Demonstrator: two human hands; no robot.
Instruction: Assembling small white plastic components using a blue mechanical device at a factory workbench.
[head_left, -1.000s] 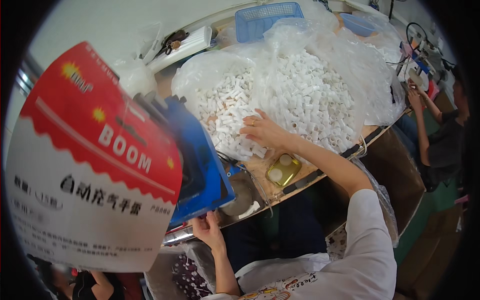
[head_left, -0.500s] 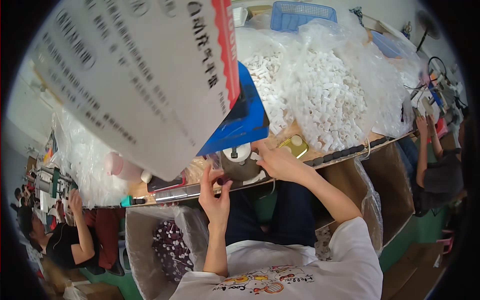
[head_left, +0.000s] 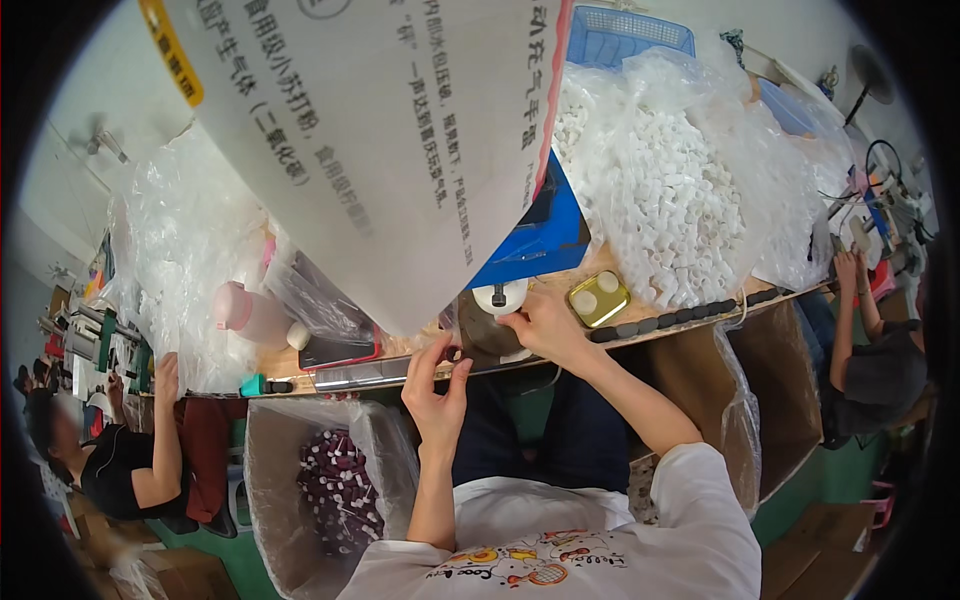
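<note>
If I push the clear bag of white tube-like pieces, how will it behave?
The clear plastic bag would probably sag and crumple, given its wrinkled film. The white tube-like pieces look loosely heaped, so they may shift or spill.

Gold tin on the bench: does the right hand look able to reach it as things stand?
Likely yes: the gold tin sits just to the right of the right hand, uncovered, and nothing visible stands between them.

A pale wall [head_left: 75, 170] rises behind the wooden tabletop [head_left: 602, 260], whose front edge carries dark padding [head_left: 665, 320] toward the right. Below, the floor [head_left: 800, 500] is green, with brown cardboard [head_left: 825, 548] at lower right, near a pink stool [head_left: 881, 505].
</note>
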